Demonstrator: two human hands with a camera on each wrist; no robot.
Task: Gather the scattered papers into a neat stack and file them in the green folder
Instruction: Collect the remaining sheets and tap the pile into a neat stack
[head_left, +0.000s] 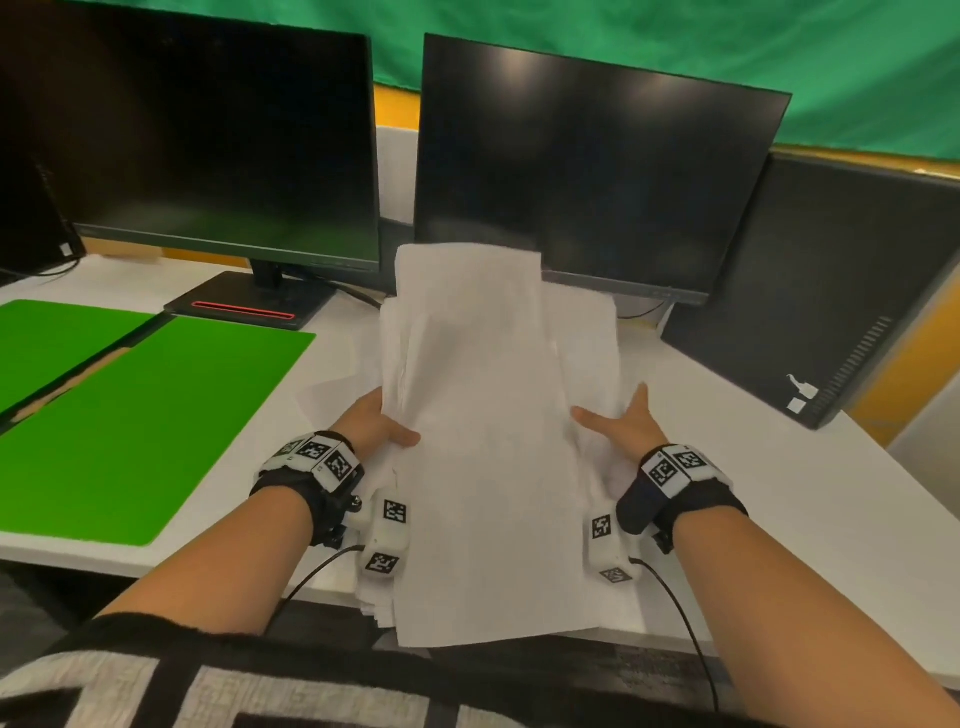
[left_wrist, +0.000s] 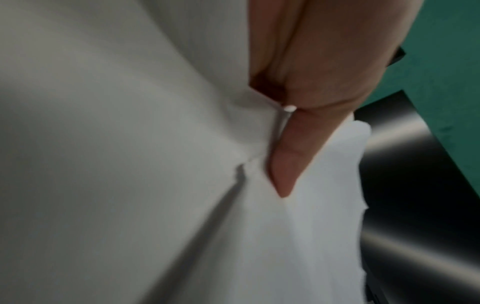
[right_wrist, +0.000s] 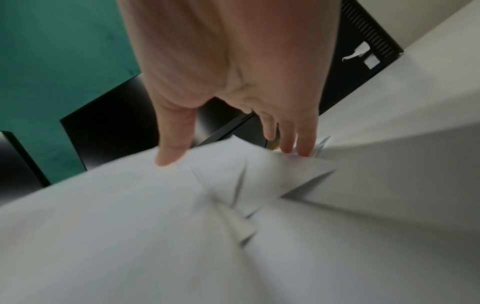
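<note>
A loose, uneven pile of white papers (head_left: 483, 415) lies in the middle of the white desk, its near end hanging over the front edge. My left hand (head_left: 384, 423) grips the pile's left edge, thumb on top and fingers hidden underneath. The left wrist view shows that thumb (left_wrist: 288, 160) pressed onto the papers (left_wrist: 130, 164). My right hand (head_left: 618, 415) lies flat with spread, straight fingers on the sheets at the right. In the right wrist view its fingertips (right_wrist: 303, 150) touch crumpled papers (right_wrist: 182, 226). The green folder (head_left: 145, 426) lies open at the left.
Two dark monitors (head_left: 587, 171) stand behind the papers, and the left one's base (head_left: 244, 306) sits next to the folder. A black computer tower (head_left: 831, 291) stands at the right. The desk's front edge (head_left: 78, 558) runs close to my body.
</note>
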